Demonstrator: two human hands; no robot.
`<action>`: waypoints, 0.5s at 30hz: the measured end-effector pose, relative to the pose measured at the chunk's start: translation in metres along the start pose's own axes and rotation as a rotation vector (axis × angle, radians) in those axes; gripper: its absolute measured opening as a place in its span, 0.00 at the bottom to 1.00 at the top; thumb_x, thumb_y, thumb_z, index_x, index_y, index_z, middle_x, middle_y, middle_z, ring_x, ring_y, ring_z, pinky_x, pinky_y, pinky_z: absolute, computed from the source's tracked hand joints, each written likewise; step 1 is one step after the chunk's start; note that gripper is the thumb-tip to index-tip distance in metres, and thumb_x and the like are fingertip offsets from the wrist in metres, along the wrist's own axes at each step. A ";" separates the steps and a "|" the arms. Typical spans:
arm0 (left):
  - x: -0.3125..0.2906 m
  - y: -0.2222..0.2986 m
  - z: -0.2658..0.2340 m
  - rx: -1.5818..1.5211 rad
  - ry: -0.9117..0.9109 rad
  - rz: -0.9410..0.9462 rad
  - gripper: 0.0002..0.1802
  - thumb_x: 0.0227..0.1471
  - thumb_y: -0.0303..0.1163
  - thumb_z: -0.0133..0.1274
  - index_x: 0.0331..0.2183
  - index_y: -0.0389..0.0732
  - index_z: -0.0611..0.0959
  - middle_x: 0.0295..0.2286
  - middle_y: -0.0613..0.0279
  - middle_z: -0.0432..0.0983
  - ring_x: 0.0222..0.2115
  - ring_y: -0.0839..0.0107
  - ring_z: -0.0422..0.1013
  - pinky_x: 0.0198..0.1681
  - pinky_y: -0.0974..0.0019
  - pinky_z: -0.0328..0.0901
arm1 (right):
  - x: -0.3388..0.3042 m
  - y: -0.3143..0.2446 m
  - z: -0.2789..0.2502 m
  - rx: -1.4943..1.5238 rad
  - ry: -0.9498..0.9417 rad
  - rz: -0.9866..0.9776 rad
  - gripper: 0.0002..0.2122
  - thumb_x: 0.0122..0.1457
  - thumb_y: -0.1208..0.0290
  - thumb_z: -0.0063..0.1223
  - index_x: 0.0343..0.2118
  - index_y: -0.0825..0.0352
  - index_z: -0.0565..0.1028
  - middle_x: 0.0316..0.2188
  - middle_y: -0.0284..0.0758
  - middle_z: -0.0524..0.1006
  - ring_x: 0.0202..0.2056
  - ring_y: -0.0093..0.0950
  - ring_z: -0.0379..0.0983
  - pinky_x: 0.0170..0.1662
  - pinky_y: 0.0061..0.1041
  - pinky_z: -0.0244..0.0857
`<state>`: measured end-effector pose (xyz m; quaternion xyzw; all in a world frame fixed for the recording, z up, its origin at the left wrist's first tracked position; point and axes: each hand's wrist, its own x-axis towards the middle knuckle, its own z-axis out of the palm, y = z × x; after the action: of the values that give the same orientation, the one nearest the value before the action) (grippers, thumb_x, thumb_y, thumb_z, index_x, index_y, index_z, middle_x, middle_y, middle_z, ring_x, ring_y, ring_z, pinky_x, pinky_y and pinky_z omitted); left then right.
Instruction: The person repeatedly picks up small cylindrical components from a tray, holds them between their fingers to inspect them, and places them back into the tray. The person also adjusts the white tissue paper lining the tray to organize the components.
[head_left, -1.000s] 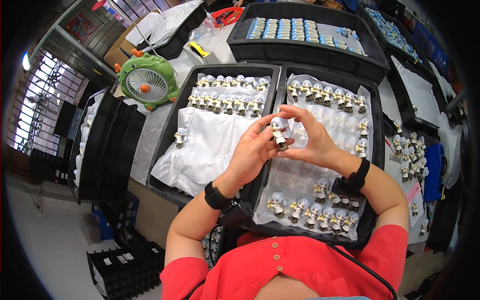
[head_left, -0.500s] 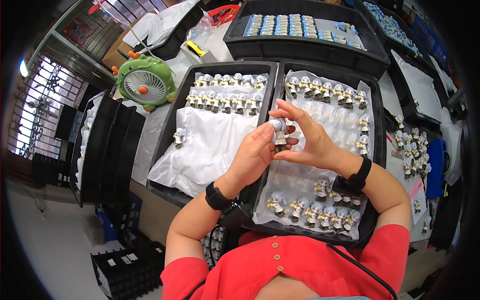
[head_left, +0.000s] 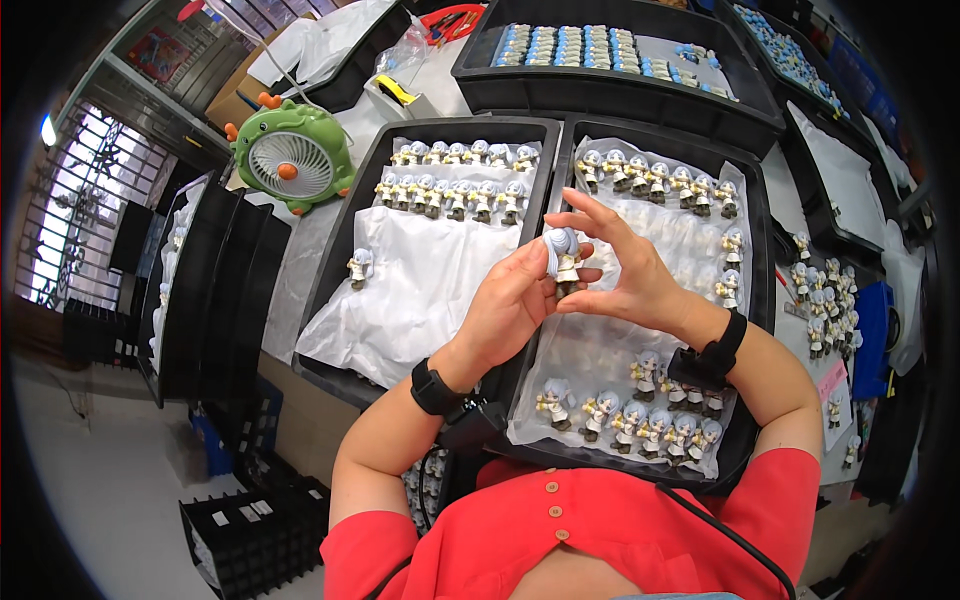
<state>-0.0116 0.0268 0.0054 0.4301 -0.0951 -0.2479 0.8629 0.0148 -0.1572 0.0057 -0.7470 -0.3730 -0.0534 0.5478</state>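
Over the gap between two black trays, a small figurine (head_left: 566, 262) with pale lilac hair, a white outfit and dark legs is held upright between both hands. My left hand (head_left: 508, 303) grips it, thumb against its hair and fingers behind its body. Around its other side curves my right hand (head_left: 640, 278), with fingertips at the head and the thumb by the feet; the exact contact is partly hidden. Beneath my right hand lies the right tray (head_left: 765, 300), lined with white sheet and holding similar figurines along its edges. The left tray (head_left: 335, 235) has two rows and one single figurine (head_left: 360, 267).
A green cartoon-shaped fan (head_left: 290, 160) stands at the left beside a tape dispenser (head_left: 397, 95). Behind is a black tray (head_left: 620, 105) of blue-and-white pieces. More loose figurines (head_left: 825, 305) cluster at the right, near a blue bin (head_left: 873, 335). Stacked black trays (head_left: 220, 300) rise at far left.
The figurine has turned slightly between my hands, so more of its hair shows. My right hand's fingertips have shifted a little upward. The figurines in the trays stay put.
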 end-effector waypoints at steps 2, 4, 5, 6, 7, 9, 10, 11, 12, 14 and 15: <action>0.000 0.000 0.000 -0.002 0.004 0.000 0.25 0.61 0.45 0.37 0.53 0.38 0.62 0.48 0.54 0.66 0.46 0.61 0.68 0.44 0.62 0.69 | 0.000 0.000 0.000 0.015 0.001 0.006 0.46 0.38 0.70 0.70 0.61 0.59 0.53 0.50 0.36 0.70 0.44 0.29 0.67 0.44 0.25 0.65; 0.001 0.000 -0.001 -0.012 0.006 0.000 0.25 0.62 0.44 0.36 0.53 0.38 0.62 0.47 0.53 0.66 0.47 0.61 0.68 0.43 0.62 0.69 | 0.001 0.000 0.000 0.004 0.000 0.001 0.46 0.38 0.69 0.70 0.61 0.59 0.53 0.50 0.36 0.70 0.45 0.30 0.67 0.44 0.25 0.65; 0.001 0.000 -0.001 -0.017 0.007 0.000 0.24 0.62 0.44 0.36 0.53 0.38 0.62 0.47 0.53 0.66 0.47 0.61 0.68 0.43 0.62 0.69 | 0.001 0.000 0.000 -0.001 0.000 -0.002 0.46 0.38 0.69 0.70 0.61 0.59 0.53 0.50 0.36 0.70 0.45 0.30 0.67 0.45 0.26 0.64; 0.001 0.000 -0.001 -0.017 0.009 -0.001 0.24 0.62 0.44 0.36 0.52 0.38 0.62 0.47 0.53 0.66 0.47 0.61 0.68 0.43 0.62 0.69 | 0.001 0.001 -0.001 -0.013 -0.001 -0.009 0.46 0.38 0.70 0.70 0.61 0.59 0.53 0.50 0.36 0.70 0.45 0.28 0.67 0.44 0.24 0.64; 0.001 0.001 0.000 -0.017 0.012 0.000 0.24 0.62 0.44 0.36 0.52 0.37 0.63 0.47 0.53 0.66 0.47 0.61 0.68 0.44 0.61 0.69 | 0.001 0.002 -0.001 -0.024 -0.003 -0.017 0.46 0.38 0.70 0.70 0.61 0.59 0.52 0.50 0.36 0.70 0.45 0.27 0.67 0.44 0.23 0.64; 0.001 0.001 0.000 -0.025 0.015 -0.002 0.24 0.62 0.44 0.35 0.52 0.37 0.63 0.47 0.52 0.66 0.47 0.60 0.68 0.44 0.61 0.68 | 0.001 0.002 0.000 -0.025 -0.005 -0.015 0.47 0.38 0.71 0.71 0.61 0.60 0.52 0.51 0.36 0.70 0.45 0.25 0.67 0.44 0.22 0.64; 0.001 0.000 -0.001 -0.034 0.015 -0.006 0.24 0.62 0.44 0.35 0.52 0.37 0.63 0.47 0.52 0.66 0.47 0.60 0.68 0.44 0.61 0.68 | 0.001 0.002 0.000 -0.016 -0.004 -0.004 0.47 0.38 0.70 0.71 0.61 0.60 0.52 0.51 0.36 0.70 0.45 0.25 0.67 0.44 0.22 0.64; 0.001 0.000 -0.001 -0.043 0.015 -0.010 0.24 0.62 0.44 0.34 0.52 0.37 0.63 0.47 0.52 0.66 0.47 0.60 0.68 0.45 0.60 0.68 | 0.000 0.002 0.000 -0.006 -0.003 0.007 0.47 0.38 0.70 0.71 0.61 0.60 0.52 0.51 0.36 0.70 0.45 0.25 0.67 0.44 0.22 0.64; 0.002 -0.001 -0.001 -0.050 0.014 -0.013 0.23 0.62 0.44 0.34 0.52 0.37 0.63 0.47 0.52 0.66 0.47 0.60 0.68 0.45 0.60 0.68 | 0.000 0.002 0.000 -0.011 -0.003 0.012 0.47 0.38 0.70 0.71 0.61 0.60 0.52 0.51 0.36 0.70 0.45 0.25 0.68 0.44 0.22 0.64; 0.003 -0.002 -0.002 -0.064 0.015 -0.018 0.23 0.62 0.44 0.34 0.52 0.37 0.64 0.47 0.52 0.66 0.47 0.60 0.68 0.45 0.60 0.67 | 0.000 0.003 -0.001 -0.018 -0.006 0.021 0.46 0.38 0.70 0.71 0.61 0.60 0.53 0.51 0.36 0.70 0.45 0.26 0.68 0.44 0.23 0.64; 0.003 -0.002 -0.002 -0.080 0.011 -0.022 0.23 0.62 0.43 0.34 0.52 0.37 0.63 0.47 0.52 0.67 0.47 0.60 0.67 0.46 0.60 0.67 | -0.001 0.003 -0.001 -0.020 -0.004 0.023 0.46 0.38 0.70 0.70 0.61 0.60 0.53 0.51 0.36 0.70 0.46 0.26 0.68 0.45 0.23 0.64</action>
<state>-0.0092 0.0262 0.0027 0.3977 -0.0756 -0.2587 0.8770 0.0164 -0.1588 0.0036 -0.7567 -0.3650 -0.0493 0.5402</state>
